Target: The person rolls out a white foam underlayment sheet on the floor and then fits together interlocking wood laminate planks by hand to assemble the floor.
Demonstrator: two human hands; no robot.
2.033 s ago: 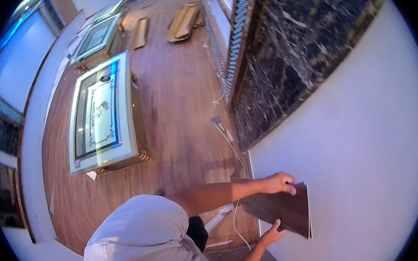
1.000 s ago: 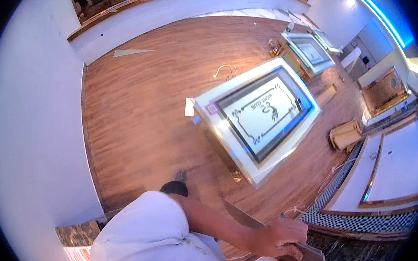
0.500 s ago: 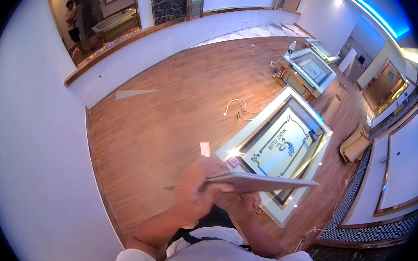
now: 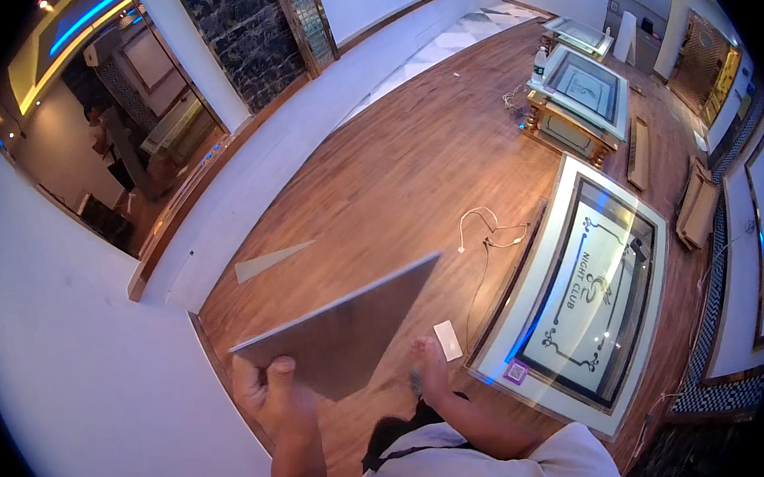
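My left hand (image 4: pixel 278 392) grips the lower left corner of a thin grey-brown panel (image 4: pixel 344 334), thumb lying on its near face. The panel has a pale straight upper edge, tapers to a point at the right, and is held tilted above the wood floor. To the right of it and apart from it, my right hand (image 4: pixel 434 372) is low, its fingers curled; a small dark shape shows beside them, too unclear to name. Just beyond that hand a small white rectangular piece (image 4: pixel 448 340) lies on the floor.
A glass-topped table (image 4: pixel 518 344) with a white border stands at my right; more such tables (image 4: pixel 599 55) stand farther off, one bearing a bottle (image 4: pixel 538 65). A pale triangular piece (image 4: pixel 270 262) and a loose cable (image 4: pixel 487 222) lie on the floor. A white wall (image 4: pixel 81 375) rises at left.
The panel has swung to the left in my left hand and now shows its broad face. My right hand has come away from it. The view has turned toward the left wall.
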